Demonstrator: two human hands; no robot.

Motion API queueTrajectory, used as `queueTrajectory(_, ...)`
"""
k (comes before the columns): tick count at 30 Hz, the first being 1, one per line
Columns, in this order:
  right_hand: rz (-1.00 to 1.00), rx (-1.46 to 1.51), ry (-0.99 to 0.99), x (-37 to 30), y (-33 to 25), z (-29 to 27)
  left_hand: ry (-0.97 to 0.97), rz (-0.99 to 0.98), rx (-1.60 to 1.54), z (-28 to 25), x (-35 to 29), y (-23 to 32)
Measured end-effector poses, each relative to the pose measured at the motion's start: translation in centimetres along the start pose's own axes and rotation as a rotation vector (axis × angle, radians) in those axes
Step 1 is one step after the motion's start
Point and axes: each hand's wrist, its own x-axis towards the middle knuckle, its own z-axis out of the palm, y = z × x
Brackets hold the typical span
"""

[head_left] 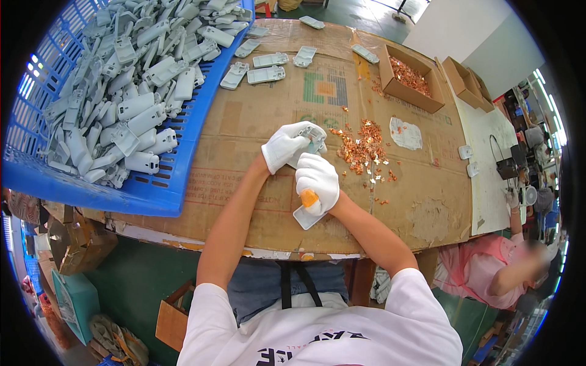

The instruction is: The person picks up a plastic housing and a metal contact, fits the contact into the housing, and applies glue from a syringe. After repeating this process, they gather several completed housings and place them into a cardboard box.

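My left hand (285,146), in a white glove, is closed around a small grey plastic housing (313,133) above the middle of the table. My right hand (317,183), also gloved, grips an orange-handled tool (309,197); its working end points at the housing and is mostly hidden by the fingers. Under the right hand, another grey plastic housing (307,218) lies on the cardboard. Just right of both hands is a loose heap of small copper-coloured metal pieces (363,146).
A blue crate (189,165) heaped with grey housings (140,110) stands at left. Several housings (267,74) lie along the far side. At far right are a cardboard box (436,97) of copper pieces and another box (462,82). A person in pink (488,268) sits at right.
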Motion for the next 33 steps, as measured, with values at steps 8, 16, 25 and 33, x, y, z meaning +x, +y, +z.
queueTrajectory(8,0.06,0.034,0.064,-0.1,0.5,0.6,0.055,0.04,0.342,-0.1,-0.1,-0.2)
queueTrajectory(16,-0.016,0.026,0.006,0.4,0.0,-0.2,0.032,-0.028,0.05,0.0,0.1,-0.1)
queueTrajectory(25,-0.024,0.008,0.007,0.0,0.3,-0.2,-0.005,-0.023,0.082,-0.2,0.0,-0.1)
queueTrajectory(33,0.01,0.042,0.029,0.0,0.4,-0.3,-0.02,-0.037,0.033,-0.2,0.1,-0.2)
